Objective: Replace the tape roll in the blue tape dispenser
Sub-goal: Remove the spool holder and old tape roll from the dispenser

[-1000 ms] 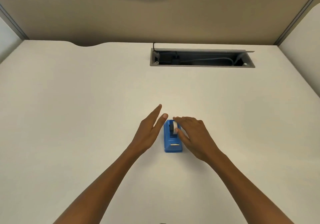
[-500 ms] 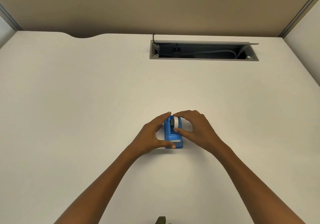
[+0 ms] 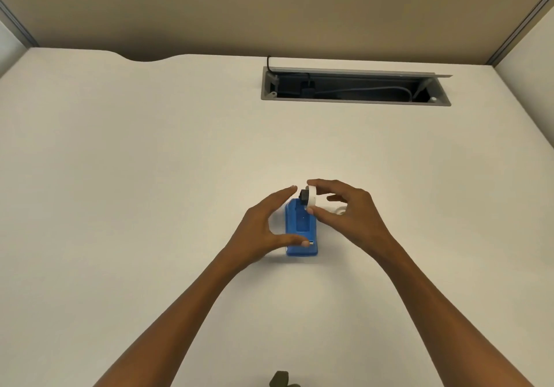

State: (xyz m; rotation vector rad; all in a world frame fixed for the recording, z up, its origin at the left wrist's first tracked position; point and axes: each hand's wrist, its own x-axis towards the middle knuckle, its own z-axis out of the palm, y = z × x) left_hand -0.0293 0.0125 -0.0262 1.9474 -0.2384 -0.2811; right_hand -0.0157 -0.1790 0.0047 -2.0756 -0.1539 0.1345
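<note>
Pinching round white tape roll (image 3: 311, 197), right hand (image 3: 349, 211) above glossy blue dispenser (image 3: 300, 231).

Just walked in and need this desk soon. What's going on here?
A person is swapping the tape in a blue tape dispenser on the white desk. The left hand steadies the dispenser, while the right hand pinches the tape roll, lifted clear above its empty cradle. No replacement roll is visible.
</note>
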